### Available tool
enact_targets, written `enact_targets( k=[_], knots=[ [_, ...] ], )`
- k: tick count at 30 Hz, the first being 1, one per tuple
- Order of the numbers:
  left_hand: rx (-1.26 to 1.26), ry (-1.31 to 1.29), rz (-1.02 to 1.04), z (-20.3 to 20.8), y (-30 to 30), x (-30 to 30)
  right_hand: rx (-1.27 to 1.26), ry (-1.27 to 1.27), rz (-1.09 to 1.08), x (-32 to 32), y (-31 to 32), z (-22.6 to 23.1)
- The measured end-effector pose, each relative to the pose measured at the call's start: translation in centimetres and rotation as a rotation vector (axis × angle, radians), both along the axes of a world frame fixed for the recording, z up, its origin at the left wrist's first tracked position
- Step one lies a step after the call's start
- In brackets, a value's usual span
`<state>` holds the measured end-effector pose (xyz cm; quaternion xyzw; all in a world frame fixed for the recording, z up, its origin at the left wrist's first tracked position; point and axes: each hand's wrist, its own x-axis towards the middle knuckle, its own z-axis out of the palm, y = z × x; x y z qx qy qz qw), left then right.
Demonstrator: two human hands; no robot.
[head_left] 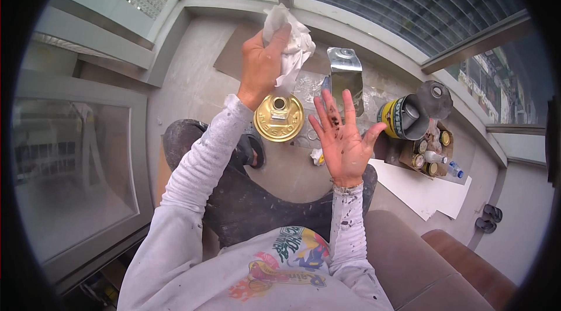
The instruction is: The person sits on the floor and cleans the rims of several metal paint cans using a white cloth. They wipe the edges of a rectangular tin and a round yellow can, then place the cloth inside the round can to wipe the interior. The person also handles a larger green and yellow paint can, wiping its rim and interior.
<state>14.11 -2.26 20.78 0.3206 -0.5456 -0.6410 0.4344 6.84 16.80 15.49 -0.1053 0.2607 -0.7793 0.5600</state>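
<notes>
My left hand (pixel 263 64), raised at the upper middle, grips a crumpled white rag (pixel 297 48); whether it is cloth or paper I cannot tell. Palm up with fingers spread, my right hand (pixel 347 144) holds nothing. Dark brown smears mark its fingers and palm, and spots cover the sleeve cuff. Below my left hand a round can with a gold lid (pixel 280 130) stands on the floor, a small opening in its top. Beyond my right fingers is an open-sided rectangular metal tin (pixel 346 65), its lower part partly hidden by them.
A yellow-and-black bucket (pixel 390 118) with a can inside stands at right, a dark round lid (pixel 434 99) beside it. Nearby are a box (pixel 409 159) of cans and bottles, white sheets (pixel 397 185) and flip-flops (pixel 489 218). Window frames (pixel 362 24) border the far side.
</notes>
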Motion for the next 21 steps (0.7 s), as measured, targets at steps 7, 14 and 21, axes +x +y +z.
enact_targets(
  k=[7, 14, 21],
  knots=[
    [-0.497, -0.306, -0.243, -6.1, 10.5, -0.3, 0.001, 0.067, -0.274, 1.2, -1.8, -2.0],
    [-0.779, -0.283, -0.195, -5.3, 9.2, 0.3, -0.048, 0.045, -0.296, 1.1, -3.3, -1.4],
    [-0.7, -0.42, -0.265, -7.5, 10.8, 1.6, 0.007, -0.078, -0.226, -1.6, -2.8, -4.9]
  ],
)
